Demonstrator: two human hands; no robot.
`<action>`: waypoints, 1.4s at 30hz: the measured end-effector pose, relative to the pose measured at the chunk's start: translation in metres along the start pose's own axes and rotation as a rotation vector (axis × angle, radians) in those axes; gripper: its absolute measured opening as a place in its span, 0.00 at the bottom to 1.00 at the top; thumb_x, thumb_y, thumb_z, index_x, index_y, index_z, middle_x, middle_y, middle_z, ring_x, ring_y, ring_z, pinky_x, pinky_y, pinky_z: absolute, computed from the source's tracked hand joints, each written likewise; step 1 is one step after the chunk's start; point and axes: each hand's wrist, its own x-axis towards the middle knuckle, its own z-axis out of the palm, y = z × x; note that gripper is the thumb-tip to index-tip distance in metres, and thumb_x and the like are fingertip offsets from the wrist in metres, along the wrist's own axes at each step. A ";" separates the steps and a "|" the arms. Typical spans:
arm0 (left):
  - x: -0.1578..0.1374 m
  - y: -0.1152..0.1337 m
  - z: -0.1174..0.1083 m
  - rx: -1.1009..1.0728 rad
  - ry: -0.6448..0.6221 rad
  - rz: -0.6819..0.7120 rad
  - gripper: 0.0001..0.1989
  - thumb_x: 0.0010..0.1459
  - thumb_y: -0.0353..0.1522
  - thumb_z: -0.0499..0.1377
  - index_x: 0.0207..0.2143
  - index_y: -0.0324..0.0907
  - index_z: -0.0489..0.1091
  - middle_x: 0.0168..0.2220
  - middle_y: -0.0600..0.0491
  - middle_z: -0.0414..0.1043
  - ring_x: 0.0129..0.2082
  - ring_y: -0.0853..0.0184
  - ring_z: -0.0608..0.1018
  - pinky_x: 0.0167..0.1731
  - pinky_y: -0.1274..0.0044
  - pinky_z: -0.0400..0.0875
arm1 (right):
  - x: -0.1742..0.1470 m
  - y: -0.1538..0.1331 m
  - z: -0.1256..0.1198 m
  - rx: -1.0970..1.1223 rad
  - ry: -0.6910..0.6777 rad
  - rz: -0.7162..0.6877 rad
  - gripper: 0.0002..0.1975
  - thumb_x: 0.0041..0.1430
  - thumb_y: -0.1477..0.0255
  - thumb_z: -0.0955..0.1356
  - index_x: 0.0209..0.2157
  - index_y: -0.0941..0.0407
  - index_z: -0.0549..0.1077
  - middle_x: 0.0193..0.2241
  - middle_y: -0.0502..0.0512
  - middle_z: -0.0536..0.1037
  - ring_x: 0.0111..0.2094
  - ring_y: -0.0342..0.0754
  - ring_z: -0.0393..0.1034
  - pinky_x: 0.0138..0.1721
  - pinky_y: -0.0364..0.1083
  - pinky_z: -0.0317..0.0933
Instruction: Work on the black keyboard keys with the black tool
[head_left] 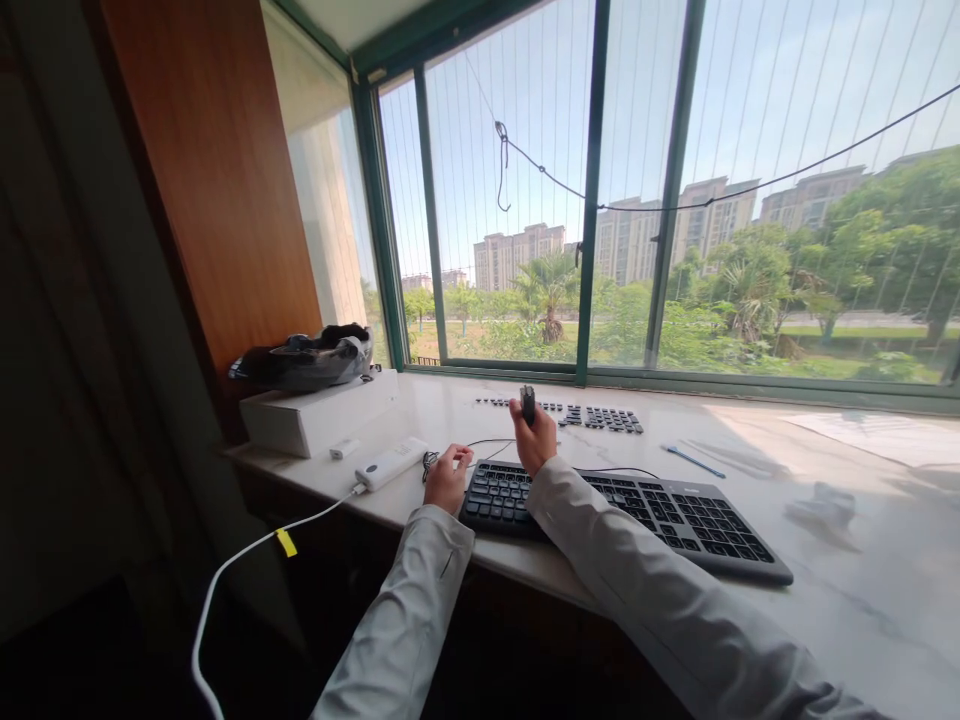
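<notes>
A black keyboard [675, 520] lies along the front of the counter. Keycaps sit on its left end, while much of its right part shows dark, bare key positions. Above its rear edge, my right hand [534, 440] is closed around a small black object [528, 403] that points up; its kind is unclear. My left hand [448, 482] is at the keyboard's left end, fingers curled together; anything between them is too small to make out. Loose keycaps [611, 419] are laid out in rows behind the keyboard, partly hidden by my right hand.
Left of the keyboard, a white power strip [391, 463] trails a white cable [247, 550]. A white box [315, 412] bears a dark bag [307, 360]. To the right lie a blue stick-like tool [695, 461], crumpled clear plastic [823, 505] and paper [877, 437]. Windows stand behind.
</notes>
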 end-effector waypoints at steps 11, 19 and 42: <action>-0.003 0.005 -0.004 0.003 -0.055 0.076 0.17 0.59 0.45 0.53 0.37 0.45 0.75 0.38 0.52 0.77 0.40 0.64 0.76 0.42 0.74 0.67 | 0.020 0.036 -0.125 -1.040 -0.415 -0.140 0.14 0.63 0.64 0.58 0.42 0.53 0.71 0.38 0.56 0.78 0.35 0.49 0.71 0.33 0.44 0.53; -0.004 0.007 -0.005 0.047 -0.032 -0.001 0.16 0.53 0.44 0.59 0.41 0.46 0.73 0.38 0.51 0.78 0.38 0.63 0.78 0.39 0.74 0.69 | 0.004 0.085 -0.159 -1.180 -0.407 0.094 0.16 0.62 0.63 0.58 0.45 0.52 0.71 0.43 0.59 0.77 0.40 0.54 0.72 0.36 0.49 0.57; 0.049 0.049 -0.007 0.488 -0.070 0.355 0.13 0.56 0.38 0.58 0.42 0.48 0.74 0.43 0.54 0.76 0.45 0.59 0.76 0.49 0.72 0.65 | -0.002 0.082 -0.144 -1.088 -0.628 0.051 0.14 0.59 0.65 0.60 0.42 0.54 0.72 0.41 0.61 0.77 0.41 0.55 0.72 0.39 0.50 0.57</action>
